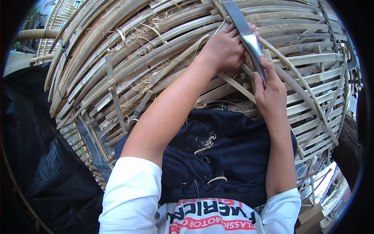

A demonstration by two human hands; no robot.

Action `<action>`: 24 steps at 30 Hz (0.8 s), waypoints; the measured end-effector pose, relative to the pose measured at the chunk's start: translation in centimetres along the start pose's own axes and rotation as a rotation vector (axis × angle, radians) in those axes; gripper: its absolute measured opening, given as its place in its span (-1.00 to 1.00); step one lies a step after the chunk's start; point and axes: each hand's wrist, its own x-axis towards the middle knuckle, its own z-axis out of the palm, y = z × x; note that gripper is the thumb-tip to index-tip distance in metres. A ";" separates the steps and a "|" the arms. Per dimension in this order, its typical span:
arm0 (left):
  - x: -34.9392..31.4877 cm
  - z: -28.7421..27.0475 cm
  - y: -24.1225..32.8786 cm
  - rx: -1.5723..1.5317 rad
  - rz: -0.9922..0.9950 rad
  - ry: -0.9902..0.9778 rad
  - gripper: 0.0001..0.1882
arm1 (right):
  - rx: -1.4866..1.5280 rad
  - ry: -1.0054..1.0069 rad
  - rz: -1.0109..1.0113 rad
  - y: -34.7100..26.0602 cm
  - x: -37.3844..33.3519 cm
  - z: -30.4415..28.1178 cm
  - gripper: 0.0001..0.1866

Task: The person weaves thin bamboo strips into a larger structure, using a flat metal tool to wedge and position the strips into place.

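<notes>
A broad, flat-bladed metal knife (pixel 238 18) slants across the top middle, its wide end pointing up and away. My right hand (pixel 271 86) grips its narrower lower part, the thumb and a finger pressed along the metal. Just left of the blade, my left hand (pixel 225 50) is closed, fingers curled around a thin bamboo strip (pixel 220 8). The blade lies against or right over the left fingers' side; exact contact with the strip is hidden. Another split strip (pixel 298 72) runs from beside the blade toward the lower right.
Bamboo slats (pixel 136 50) spread across the area beyond my lap, with curled shavings (pixel 150 29) on them. Dark cloth (pixel 233 156) with shavings (pixel 206 144) covers my lap. Black sheeting (pixel 43 148) hangs at left; a dark trunk-like post (pixel 348 150) stands at right, cardboard (pixel 310 218) below.
</notes>
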 end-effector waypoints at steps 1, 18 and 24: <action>-0.3 0.0 0.1 -0.051 -0.021 0.021 -0.42 | -0.031 -0.006 -0.003 -0.7 -0.2 -0.7 -0.55; 0.0 -0.3 0.7 0.017 -0.057 -0.056 -0.47 | 0.282 0.101 0.243 -0.3 0.8 -1.8 -0.53; 0.1 -0.9 0.3 -0.233 -0.070 -0.042 -0.41 | 0.230 0.280 0.237 1.4 2.4 -2.5 -0.59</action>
